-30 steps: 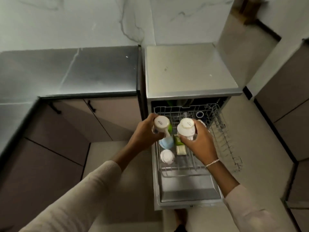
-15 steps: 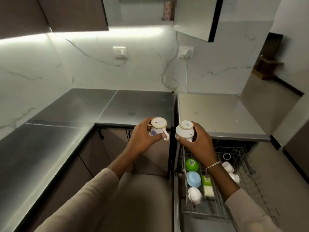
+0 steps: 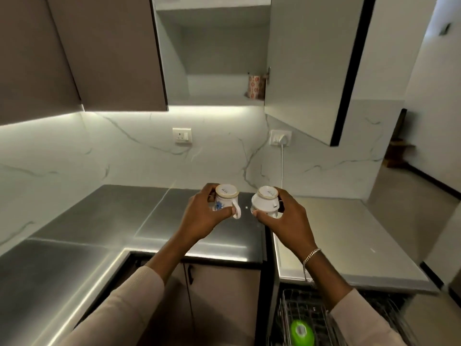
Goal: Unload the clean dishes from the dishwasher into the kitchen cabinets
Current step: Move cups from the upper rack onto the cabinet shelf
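My left hand [image 3: 203, 217] grips a white cup with a blue pattern [image 3: 225, 199], turned bottom-up, its handle pointing right. My right hand [image 3: 287, 221] grips a second white cup [image 3: 265, 201], also bottom-up. Both cups hang above the steel counter [image 3: 124, 216]. Overhead, the wall cabinet [image 3: 212, 71] stands open, its door [image 3: 311, 66] swung out to the right. A patterned cup [image 3: 254, 86] sits at the right end of its lower shelf. The pulled-out dishwasher rack [image 3: 309, 315] shows at the bottom right with a green item [image 3: 301, 332] in it.
The dishwasher's flat top [image 3: 344, 236] lies right of my hands. A wall socket [image 3: 182, 136] and a plugged-in socket with a white cable [image 3: 280, 138] are on the marble backsplash. Closed wall cabinets [image 3: 99, 51] hang to the left. A doorway [image 3: 411, 171] opens at far right.
Both hands have lifted the two cups up from the dishwasher rack to above the counter. My view has tilted up, bringing the open wall cabinet into sight.
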